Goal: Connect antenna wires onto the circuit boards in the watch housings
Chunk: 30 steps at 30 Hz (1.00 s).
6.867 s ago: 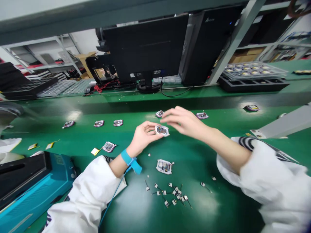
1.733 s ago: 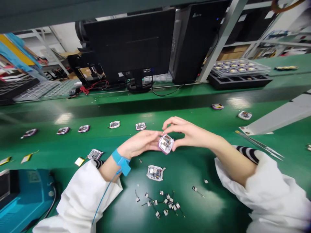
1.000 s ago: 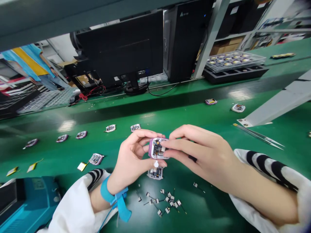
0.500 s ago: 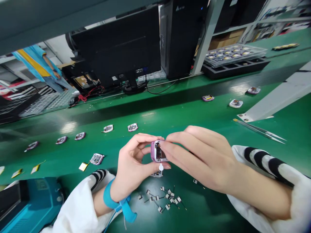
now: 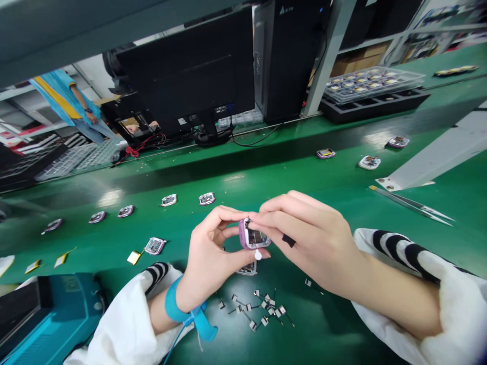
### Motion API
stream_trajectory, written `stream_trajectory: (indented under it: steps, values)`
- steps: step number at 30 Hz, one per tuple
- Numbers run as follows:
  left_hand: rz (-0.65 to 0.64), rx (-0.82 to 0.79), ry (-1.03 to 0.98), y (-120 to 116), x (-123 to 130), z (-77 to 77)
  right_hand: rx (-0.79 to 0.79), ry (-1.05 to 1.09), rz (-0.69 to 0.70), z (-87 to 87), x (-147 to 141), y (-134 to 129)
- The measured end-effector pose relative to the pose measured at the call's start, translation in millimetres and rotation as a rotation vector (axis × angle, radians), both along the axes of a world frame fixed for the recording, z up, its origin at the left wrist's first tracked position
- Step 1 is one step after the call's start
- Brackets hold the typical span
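Note:
My left hand [image 5: 211, 258] grips a small purple watch case [image 5: 242, 234] by its sides, thumb below and fingers above. Its open face, tilted toward me, shows dark inner parts and a white rim. A small white disc [image 5: 258, 255] hangs at its lower edge. My right hand [image 5: 319, 243] has its fingers together, with the fingertips on the upper edge of the case; its thumb is hidden. A small black strip [image 5: 288, 241] shows against the right fingers. Below the case, another opened watch case [image 5: 249, 268] lies on the bench, partly covered by my left hand.
Several small parts with black leads [image 5: 266, 306] lie scattered below my hands. More opened watch cases [image 5: 154, 246] and yellow batteries [image 5: 134, 257] are at left. Tweezers [image 5: 413, 204] lie at right beside a metal post [image 5: 437, 152]. A monitor [image 5: 190, 76] and trays [image 5: 375, 86] stand behind.
The right fingers have shifted slightly up and left along the case, uncovering more of its inside. The black strip has come into view against them. The camera view has moved slightly.

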<state>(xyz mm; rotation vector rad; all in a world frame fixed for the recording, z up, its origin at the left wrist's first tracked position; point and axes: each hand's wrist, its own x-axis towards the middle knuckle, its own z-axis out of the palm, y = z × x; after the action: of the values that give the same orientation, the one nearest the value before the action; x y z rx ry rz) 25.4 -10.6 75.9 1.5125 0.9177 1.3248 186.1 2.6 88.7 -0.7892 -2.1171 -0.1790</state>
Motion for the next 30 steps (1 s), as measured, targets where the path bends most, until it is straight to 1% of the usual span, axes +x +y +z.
stream_trajectory:
  steps: [2,6,9,11,14,17,19,22,24,27,30]
  values:
    - [0.037,0.035,-0.019,0.4,1.3,-3.4,-0.019,-0.031,0.005,0.4,0.9,-1.9]
    - [0.064,0.089,-0.046,0.2,4.7,-9.0,0.079,-0.098,-0.064,3.4,0.5,-7.2]
    - [0.061,0.108,-0.061,-0.9,6.0,-9.2,0.123,-0.141,-0.112,4.5,-2.5,-8.3]
    - [0.067,0.110,-0.059,-2.1,5.7,-7.2,0.111,-0.112,-0.119,3.8,-4.8,-6.4]
    - [0.074,0.097,-0.060,-4.0,4.8,-3.4,-0.011,0.021,-0.046,2.4,-7.5,-1.6]
    - [0.044,0.068,-0.101,-5.4,4.6,-1.2,-0.179,0.163,0.078,2.3,-8.9,2.0]
    - [0.022,0.051,-0.128,-5.8,5.0,-0.8,-0.255,0.246,0.127,1.8,-9.7,3.3]
    - [0.020,0.035,-0.144,-5.3,5.2,-0.7,-0.323,0.331,0.152,-0.9,-10.5,5.3]
    - [0.023,0.016,-0.150,-4.1,4.8,-0.6,-0.316,0.346,0.158,-3.0,-9.9,7.6]
    - [0.023,-0.018,-0.159,-1.9,3.5,-1.2,-0.247,0.240,0.163,-3.0,-5.8,11.6]
    - [0.027,-0.050,-0.169,0.0,2.8,-3.0,-0.157,0.014,0.120,1.2,0.1,13.5]
